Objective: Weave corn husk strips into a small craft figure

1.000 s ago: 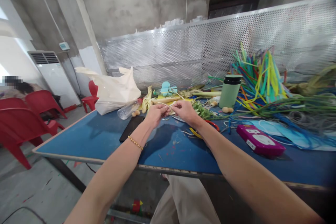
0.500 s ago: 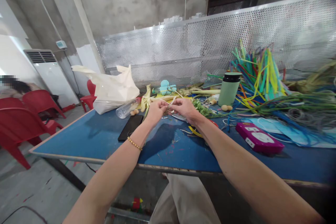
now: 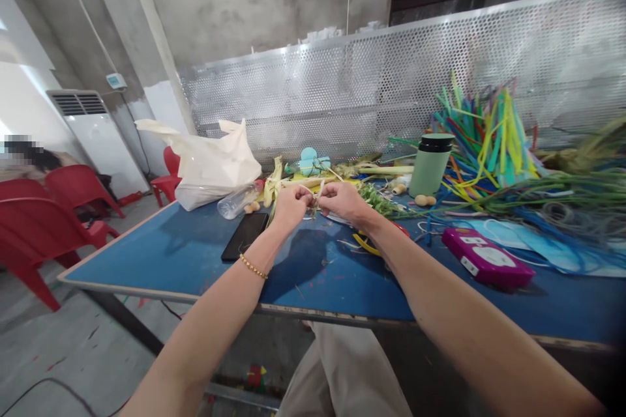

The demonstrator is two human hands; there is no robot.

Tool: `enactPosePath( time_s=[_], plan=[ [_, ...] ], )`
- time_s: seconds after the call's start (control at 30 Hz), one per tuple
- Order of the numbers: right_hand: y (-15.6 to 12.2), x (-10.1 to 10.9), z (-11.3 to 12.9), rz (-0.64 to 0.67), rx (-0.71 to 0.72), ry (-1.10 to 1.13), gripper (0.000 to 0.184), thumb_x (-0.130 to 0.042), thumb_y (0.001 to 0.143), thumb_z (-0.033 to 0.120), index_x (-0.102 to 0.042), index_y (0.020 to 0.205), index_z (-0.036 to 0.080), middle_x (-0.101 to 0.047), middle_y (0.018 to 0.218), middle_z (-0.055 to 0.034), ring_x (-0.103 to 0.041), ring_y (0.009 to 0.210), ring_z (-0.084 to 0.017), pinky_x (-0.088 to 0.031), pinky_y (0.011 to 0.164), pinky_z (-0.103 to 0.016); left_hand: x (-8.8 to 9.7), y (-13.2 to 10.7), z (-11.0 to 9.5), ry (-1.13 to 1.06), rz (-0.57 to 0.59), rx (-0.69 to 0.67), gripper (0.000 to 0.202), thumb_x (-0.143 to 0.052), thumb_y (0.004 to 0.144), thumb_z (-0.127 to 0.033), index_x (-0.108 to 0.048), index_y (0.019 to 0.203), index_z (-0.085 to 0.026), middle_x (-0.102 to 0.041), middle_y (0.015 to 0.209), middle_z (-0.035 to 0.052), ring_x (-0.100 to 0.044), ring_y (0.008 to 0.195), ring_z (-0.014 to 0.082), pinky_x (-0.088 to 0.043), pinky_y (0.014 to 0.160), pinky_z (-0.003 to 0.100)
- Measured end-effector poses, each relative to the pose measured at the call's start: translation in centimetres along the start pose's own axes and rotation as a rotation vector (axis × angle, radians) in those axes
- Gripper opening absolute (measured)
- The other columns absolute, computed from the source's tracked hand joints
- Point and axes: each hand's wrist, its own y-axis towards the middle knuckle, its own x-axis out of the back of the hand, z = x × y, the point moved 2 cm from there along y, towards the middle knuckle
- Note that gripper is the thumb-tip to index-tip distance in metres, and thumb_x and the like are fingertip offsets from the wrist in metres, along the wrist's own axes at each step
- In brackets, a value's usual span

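My left hand and my right hand are close together over the middle of the table, fingers pinched. Between their fingertips is a thin pale plant strip, its end poking up by the right fingers. Its exact kind and the rest of it are too small or hidden to make out. A black phone lies left of my left wrist, and a tool with yellow handles is partly under my right forearm. Leafy green stems lie just beyond my right hand.
A white plastic bag and a clear bottle are at left. To the right stand a green canister, colourful strips and a purple box. A perforated metal panel backs the blue table. Red chairs are further left.
My fingertips have drawn slightly apart, and the strip end by the right hand now points more upright. The right fingers have curled in. The view has shifted slightly.
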Motion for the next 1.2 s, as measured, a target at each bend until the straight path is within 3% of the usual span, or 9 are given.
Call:
enactPosePath(
  time_s=[0.2, 0.33, 0.4, 0.57, 0.8, 0.93, 1.2],
  plan=[
    [-0.4, 0.5, 0.4, 0.017, 0.026, 0.149, 0.012, -0.068, 0.065, 0.024, -0.061, 0.061, 0.015, -0.062, 0.05, -0.0007, -0.056, 0.049, -0.011, -0.043, 0.054, -0.024, 0.1, 0.0, -0.2, -0.21, 0.087, 0.068, 0.005, -0.067, 0.069, -0.017, -0.066, 0.066, -0.014, -0.063, 0.059, 0.0012, -0.054, 0.054, 0.0104, -0.039, 0.056, 0.023],
    [-0.2, 1.0, 0.0, 0.011, 0.039, 0.291, 0.024, -0.075, 0.064, 0.035, -0.064, 0.065, 0.014, -0.063, 0.056, -0.0008, -0.054, 0.052, -0.01, -0.038, 0.052, -0.023, 0.0, -0.3, -0.3, -0.54, 0.325, 0.227, 0.028, -0.075, 0.07, -0.038, -0.067, 0.079, -0.012, -0.067, 0.068, 0.004, -0.061, 0.058, 0.0132, -0.044, 0.057, 0.025],
    [-0.1, 1.1, -0.1, -0.004, 0.026, 0.332, 0.026, -0.078, 0.061, 0.037, -0.065, 0.065, 0.014, -0.061, 0.055, 0.0012, -0.051, 0.051, -0.009, -0.036, 0.051, -0.023, 0.0, -0.4, -0.3, -0.596, 0.379, 0.269, 0.036, -0.078, 0.067, -0.042, -0.067, 0.081, -0.011, -0.069, 0.072, 0.0064, -0.064, 0.062, 0.0157, -0.046, 0.059, 0.026],
    [-0.2, 0.8, 0.1, 0.01, -0.001, 0.343, 0.029, -0.077, 0.061, 0.04, -0.064, 0.064, 0.015, -0.058, 0.053, 0.0015, -0.047, 0.049, -0.008, -0.034, 0.049, -0.023, -0.1, -0.6, -0.3, -0.566, 0.375, 0.277, 0.033, -0.083, 0.061, -0.035, -0.068, 0.076, -0.009, -0.07, 0.069, 0.0072, -0.064, 0.058, 0.0152, -0.045, 0.057, 0.025],
    [-0.4, 0.6, 0.7, -0.106, 0.031, 0.28, 0.026, -0.072, 0.062, 0.038, -0.058, 0.059, 0.016, -0.054, 0.051, 0.0033, -0.045, 0.047, -0.008, -0.035, 0.048, -0.023, -0.3, -0.6, -0.5, -0.506, 0.351, 0.31, 0.025, -0.079, 0.064, -0.029, -0.069, 0.075, -0.009, -0.07, 0.069, 0.0076, -0.063, 0.056, 0.0145, -0.041, 0.052, 0.024],
    [-0.4, 0.5, 0.9, -0.102, 0.044, 0.237, 0.024, -0.068, 0.064, 0.037, -0.057, 0.058, 0.016, -0.051, 0.05, 0.0043, -0.042, 0.048, -0.007, -0.034, 0.049, -0.023, -0.5, -0.6, -0.1, -0.511, 0.295, 0.3, 0.029, -0.079, 0.066, -0.035, -0.066, 0.071, -0.009, -0.069, 0.068, 0.0072, -0.061, 0.054, 0.0128, -0.041, 0.053, 0.024],
    [-0.3, 0.1, 0.8, -0.168, 0.084, 0.088, 0.018, -0.062, 0.068, 0.031, -0.057, 0.057, 0.017, -0.056, 0.053, 0.0016, -0.048, 0.051, -0.01, -0.038, 0.052, -0.024, -1.2, -0.5, 0.2, -0.6, 0.194, 0.277, 0.019, -0.076, 0.063, -0.021, -0.06, 0.061, -0.011, -0.065, 0.059, 0.0047, -0.054, 0.049, 0.0098, -0.039, 0.054, 0.024]
  ],
)
